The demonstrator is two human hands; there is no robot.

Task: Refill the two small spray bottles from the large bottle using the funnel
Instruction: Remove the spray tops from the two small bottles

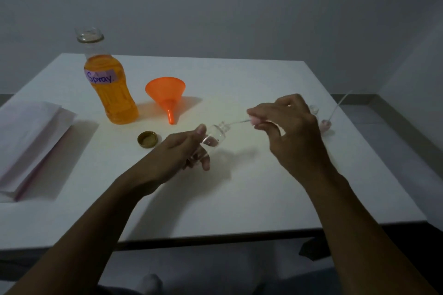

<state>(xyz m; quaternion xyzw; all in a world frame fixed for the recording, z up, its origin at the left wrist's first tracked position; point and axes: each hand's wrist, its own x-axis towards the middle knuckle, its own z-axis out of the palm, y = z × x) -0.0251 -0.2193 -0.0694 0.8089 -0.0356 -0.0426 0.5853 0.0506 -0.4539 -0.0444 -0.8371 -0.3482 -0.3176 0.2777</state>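
My left hand (184,151) grips a small clear spray bottle (215,137), tilted with its open neck pointing right. My right hand (285,122) pinches the pink spray head (254,121), whose thin dip tube (237,122) still reaches into the bottle's neck. The large bottle (109,88) of orange liquid, labelled "Spray", stands uncapped at the back left. An orange funnel (166,96) lies on its side beside it. A second small clear bottle (314,110) shows partly behind my right hand, with its pink spray head and tube (329,120) lying at the table's right edge.
A gold cap (148,139) lies upside down in front of the large bottle. Folded white paper or cloth (31,141) covers the left side of the white table (239,187). The table's right edge drops to a grey floor.
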